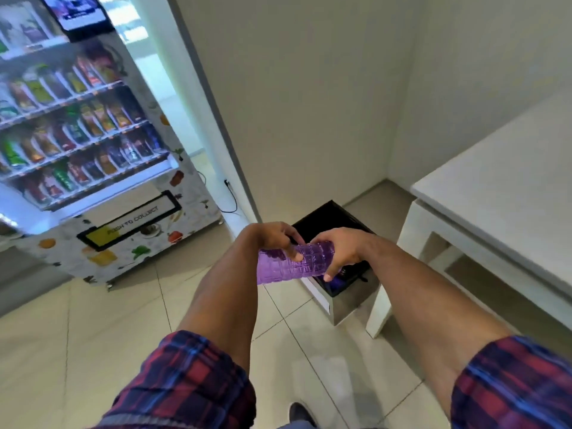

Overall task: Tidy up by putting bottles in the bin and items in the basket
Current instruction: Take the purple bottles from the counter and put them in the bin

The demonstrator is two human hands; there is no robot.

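I hold a purple ribbed plastic bottle (309,261) sideways in both hands, just over the near left rim of the bin. My left hand (275,238) grips its left part from above. My right hand (340,250) wraps the right end, which points toward the bin. The bin (346,300) is a square metal one with a black liner, standing on the floor beside the table leg. Something dark blue or purple lies inside it, partly hidden by my right hand. No basket is in view.
A white table (495,193) stands on the right, its leg right next to the bin. A snack vending machine (93,156) fills the left side. A white wall with a corner lies behind the bin. Beige floor tiles (93,335) spread below.
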